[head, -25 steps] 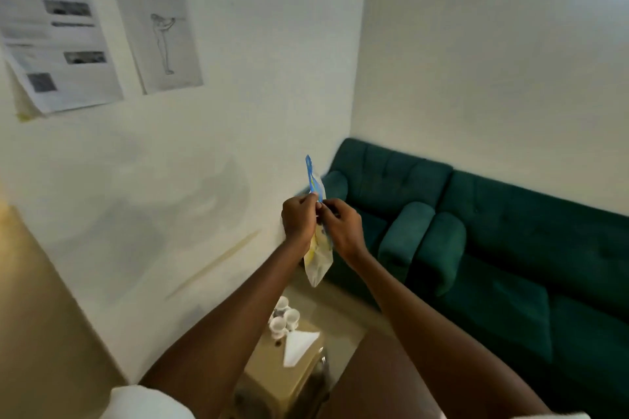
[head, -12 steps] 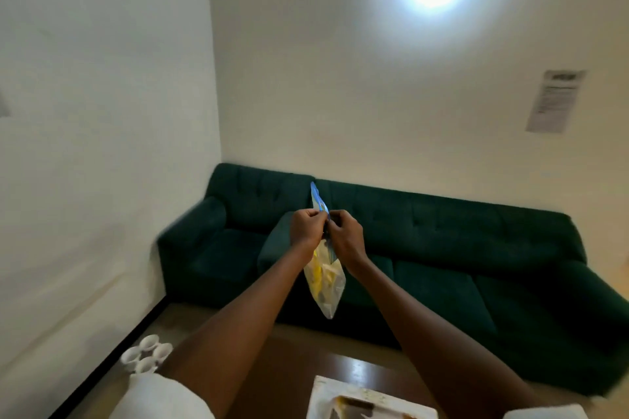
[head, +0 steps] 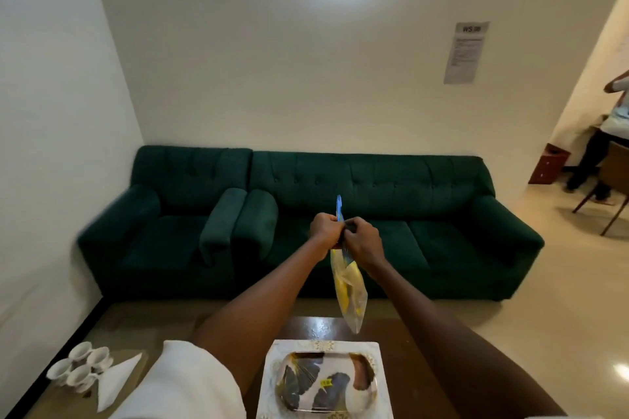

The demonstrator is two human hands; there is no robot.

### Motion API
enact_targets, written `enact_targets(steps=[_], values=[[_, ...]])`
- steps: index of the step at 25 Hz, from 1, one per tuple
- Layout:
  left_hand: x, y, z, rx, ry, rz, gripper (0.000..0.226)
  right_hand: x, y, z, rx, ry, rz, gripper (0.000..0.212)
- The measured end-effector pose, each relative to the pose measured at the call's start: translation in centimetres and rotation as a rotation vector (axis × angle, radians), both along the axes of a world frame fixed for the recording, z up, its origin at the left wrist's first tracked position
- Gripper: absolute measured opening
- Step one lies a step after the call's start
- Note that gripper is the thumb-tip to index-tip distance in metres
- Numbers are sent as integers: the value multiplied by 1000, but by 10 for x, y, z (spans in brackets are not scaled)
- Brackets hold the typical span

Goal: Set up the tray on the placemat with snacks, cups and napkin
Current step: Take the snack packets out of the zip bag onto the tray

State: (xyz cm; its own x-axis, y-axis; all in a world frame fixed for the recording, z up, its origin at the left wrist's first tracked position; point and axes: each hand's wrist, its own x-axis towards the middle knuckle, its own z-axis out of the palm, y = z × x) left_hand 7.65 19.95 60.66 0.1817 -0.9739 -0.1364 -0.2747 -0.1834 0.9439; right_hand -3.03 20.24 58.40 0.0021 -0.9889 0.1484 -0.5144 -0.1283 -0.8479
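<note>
A clear zip bag of yellow snacks [head: 349,289] hangs in front of me, its blue seal strip sticking up above my fists. My left hand [head: 326,230] and my right hand [head: 362,241] both pinch the bag's top, close together. Below them, a patterned tray [head: 326,381] lies on a white placemat [head: 383,350] on the dark brown table [head: 429,347]. Several white cups [head: 80,367] and a folded white napkin [head: 115,381] sit on a small side table [head: 68,401] at the lower left.
A dark green sofa [head: 374,187] and matching armchair [head: 177,214] stand against the far wall. At the right, a person [head: 609,133] stands by a wooden chair [head: 612,180] and a red box [head: 548,168]. A paper notice [head: 465,53] hangs on the wall.
My view has swung right and down from the left wall to the sofa, bringing the tray and placemat fully into sight. Both hands kept hold of the snack bag's top.
</note>
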Motion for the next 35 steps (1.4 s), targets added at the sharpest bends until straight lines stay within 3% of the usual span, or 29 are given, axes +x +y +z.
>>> enact_targets(steps=[4,9,14,21,31,35], values=[[-5,-18,-24,22,-43,-36,24,-12,-12,-20,-3,98,-50,17],[3,-25,-45,-11,-198,-14,24,-6,-23,-43,75,50,-109,13],[34,-32,-53,33,-195,96,22,-13,-38,-51,172,36,-138,19],[61,-42,-60,24,-172,259,20,-50,-56,-51,150,156,-261,7],[27,-49,-66,21,-201,212,20,-70,-60,-66,238,223,-259,18],[22,-45,-75,34,-201,217,21,-65,-54,-63,53,280,-271,15]])
